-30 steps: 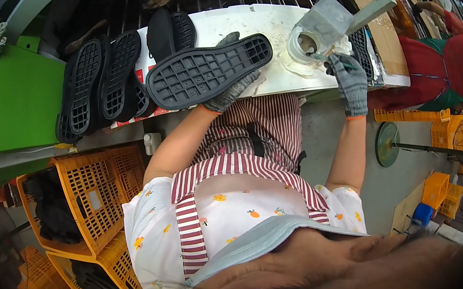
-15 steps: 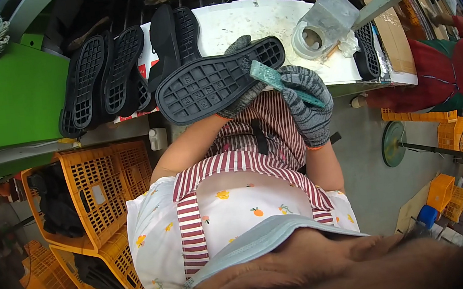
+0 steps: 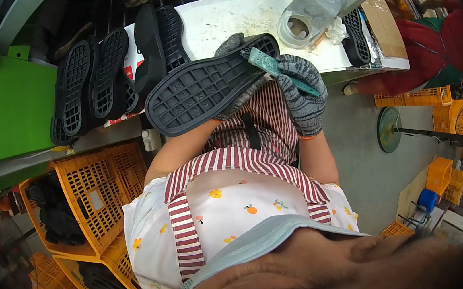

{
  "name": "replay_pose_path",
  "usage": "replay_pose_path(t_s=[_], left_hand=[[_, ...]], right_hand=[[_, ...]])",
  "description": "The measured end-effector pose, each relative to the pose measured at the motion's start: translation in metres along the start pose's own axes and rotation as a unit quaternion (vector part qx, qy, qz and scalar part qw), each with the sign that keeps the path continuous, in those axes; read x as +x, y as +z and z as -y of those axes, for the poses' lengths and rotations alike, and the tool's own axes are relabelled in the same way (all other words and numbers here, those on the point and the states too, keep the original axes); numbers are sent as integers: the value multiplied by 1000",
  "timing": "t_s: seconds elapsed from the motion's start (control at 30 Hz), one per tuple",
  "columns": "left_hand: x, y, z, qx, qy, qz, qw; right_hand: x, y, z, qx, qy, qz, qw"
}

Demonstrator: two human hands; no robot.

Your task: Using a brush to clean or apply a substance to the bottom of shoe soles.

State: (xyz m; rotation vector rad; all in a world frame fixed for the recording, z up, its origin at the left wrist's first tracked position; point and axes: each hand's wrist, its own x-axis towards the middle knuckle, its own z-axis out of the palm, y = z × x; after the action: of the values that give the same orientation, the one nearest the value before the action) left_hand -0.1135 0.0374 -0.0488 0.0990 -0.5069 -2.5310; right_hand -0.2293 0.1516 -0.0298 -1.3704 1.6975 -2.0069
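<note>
Shoe sole (image 3: 207, 85), black and gridded

Slants the left forearm (image 3: 185, 147) inward and points the right forearm (image 3: 319, 160) nearly straight ahead from the body. Curls the grey-gloved left hand (image 3: 242, 98), hidden across its middle, with fingers (image 3: 229, 43) on the far side. Holds the gloved right hand (image 3: 305, 98) pinched closed, near the left.
</note>
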Motion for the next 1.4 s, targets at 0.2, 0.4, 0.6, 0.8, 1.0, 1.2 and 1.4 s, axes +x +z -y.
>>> replay_pose_path(t_s=[0.2,0.4,0.6,0.8,1.0,1.2,1.4], left_hand=[[-5,3,3,141,3,32,990],[-4,2,1,280,21,60,958],[-9,-5,-1,411,44,79,907],[-20,-10,-3,536,61,87,838],[-41,-17,-9,657,71,78,746],[-54,-25,-18,766,80,70,633],[-62,-36,-20,851,88,70,513]], right_hand=[[1,-9,-6,32,40,-35,998],[3,-11,-12,15,54,-91,994],[-2,-4,-16,-41,16,-121,992],[1,2,-15,-36,11,-98,994],[-1,7,-3,-86,-50,-21,995],[-11,19,15,-124,-83,51,987],[-18,37,21,-122,-114,85,982]])
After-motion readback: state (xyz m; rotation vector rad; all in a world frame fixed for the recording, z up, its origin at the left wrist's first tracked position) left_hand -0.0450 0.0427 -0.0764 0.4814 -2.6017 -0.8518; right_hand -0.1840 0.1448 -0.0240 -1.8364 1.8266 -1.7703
